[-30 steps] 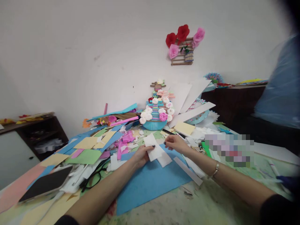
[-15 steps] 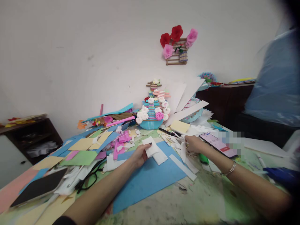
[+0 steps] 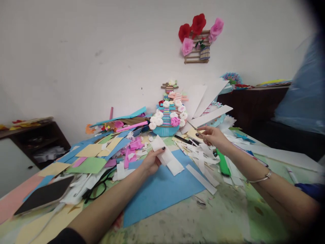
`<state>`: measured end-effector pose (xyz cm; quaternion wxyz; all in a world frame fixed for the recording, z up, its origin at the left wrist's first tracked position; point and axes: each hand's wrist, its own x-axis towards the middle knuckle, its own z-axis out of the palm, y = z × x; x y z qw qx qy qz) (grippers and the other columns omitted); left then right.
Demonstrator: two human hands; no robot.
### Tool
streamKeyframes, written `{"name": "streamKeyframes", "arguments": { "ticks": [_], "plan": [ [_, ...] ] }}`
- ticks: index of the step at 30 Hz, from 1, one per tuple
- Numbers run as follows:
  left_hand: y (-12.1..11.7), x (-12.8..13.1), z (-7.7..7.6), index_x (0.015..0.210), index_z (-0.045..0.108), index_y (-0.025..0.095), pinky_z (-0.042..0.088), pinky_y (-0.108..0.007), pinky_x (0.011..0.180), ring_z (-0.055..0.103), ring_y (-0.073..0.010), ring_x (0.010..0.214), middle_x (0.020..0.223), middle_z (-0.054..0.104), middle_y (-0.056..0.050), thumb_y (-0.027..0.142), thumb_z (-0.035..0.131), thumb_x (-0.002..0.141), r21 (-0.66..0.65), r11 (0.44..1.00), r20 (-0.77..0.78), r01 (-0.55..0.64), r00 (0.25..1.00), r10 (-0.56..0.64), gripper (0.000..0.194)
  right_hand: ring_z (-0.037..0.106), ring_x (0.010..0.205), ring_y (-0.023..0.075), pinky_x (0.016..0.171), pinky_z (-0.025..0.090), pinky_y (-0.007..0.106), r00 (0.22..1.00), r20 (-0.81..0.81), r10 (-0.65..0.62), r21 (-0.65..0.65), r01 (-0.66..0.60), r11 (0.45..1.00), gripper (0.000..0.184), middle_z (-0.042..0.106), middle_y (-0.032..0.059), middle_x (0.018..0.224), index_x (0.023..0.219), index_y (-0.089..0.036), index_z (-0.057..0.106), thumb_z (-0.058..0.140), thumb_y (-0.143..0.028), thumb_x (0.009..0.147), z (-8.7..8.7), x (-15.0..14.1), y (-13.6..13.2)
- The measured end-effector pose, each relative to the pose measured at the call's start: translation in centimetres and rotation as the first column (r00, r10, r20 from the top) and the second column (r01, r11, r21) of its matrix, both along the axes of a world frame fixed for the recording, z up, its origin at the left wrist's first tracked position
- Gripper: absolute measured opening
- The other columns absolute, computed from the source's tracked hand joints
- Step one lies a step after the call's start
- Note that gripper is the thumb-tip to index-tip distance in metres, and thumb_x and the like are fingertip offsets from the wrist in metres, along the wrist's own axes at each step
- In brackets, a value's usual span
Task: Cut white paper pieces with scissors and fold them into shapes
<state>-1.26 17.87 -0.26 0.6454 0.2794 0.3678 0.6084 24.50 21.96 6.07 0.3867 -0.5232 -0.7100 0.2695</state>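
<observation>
White paper (image 3: pixel 168 156) pinched between thumb and curled fingers of the left hand (image 3: pixel 152 162), mid-frame, above a blue sheet (image 3: pixel 162 200) on the desk (image 3: pixel 223 217); scissors (image 3: pixel 193 127) held in the half-closed right hand (image 3: pixel 214 138).

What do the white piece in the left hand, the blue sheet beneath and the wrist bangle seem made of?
White piece: probably paper, perhaps crepe or tissue; matte, pale, seemingly layered.
Blue sheet: paper or thin card, possibly felt; matte, evenly coloured, lying flat with straight edges.
Bangle: likely metal, smooth and silvery, with bright highlights; plating can't be ruled out.
</observation>
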Motion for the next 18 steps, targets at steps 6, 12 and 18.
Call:
{"name": "streamKeyframes", "arguments": {
  "ticks": [6, 12, 18],
  "plan": [
    [1.0, -0.6, 1.8, 0.092, 0.064, 0.014, 0.057, -0.025, 0.065, 0.068, -0.0145, 0.069, 0.083, 0.072, -0.003, 0.005, 0.065, 0.075, 0.074, 0.996, 0.050, -0.051, 0.998, 0.048, 0.019, 0.044, 0.053, 0.0107, 0.046, 0.035, 0.024, 0.846, -0.425, 0.322, -0.077, -0.389, 0.918, 0.062, 0.045, -0.0001, 0.071, 0.110, -0.016, 0.054, 0.055, -0.067, 0.074, -1.7, -4.9, -2.1],
    [0.8, -0.8, 1.1, 0.085, 0.063, 0.013, 0.055, -0.022, 0.059, 0.066, -0.0122, 0.061, 0.075, 0.071, -0.003, 0.008, 0.062, 0.080, 0.055, 0.996, 0.070, -0.076, 0.995, 0.072, 0.007, 0.053, 0.062, 0.0149, 0.063, 0.047, 0.031, 0.494, -0.730, 0.472, -0.156, -0.793, 0.589, 0.063, 0.049, 0.0000, 0.067, 0.077, -0.017, 0.052, 0.058, -0.079, 0.063, -5.2, -6.6, -4.0],
    [-0.1, -0.5, -1.2, 0.083, 0.065, 0.010, 0.056, -0.021, 0.061, 0.067, -0.0130, 0.062, 0.074, 0.071, -0.006, 0.009, 0.058, 0.084, -0.005, 0.999, 0.090, -0.047, 0.995, 0.048, 0.007, 0.059, 0.054, 0.0158, 0.052, 0.049, 0.030, 0.437, -0.806, 0.400, -0.271, -0.873, 0.406, 0.059, 0.054, 0.0023, 0.068, 0.079, -0.013, 0.055, 0.048, -0.072, 0.078, -8.9, -6.6, -5.8]
  ]
}}
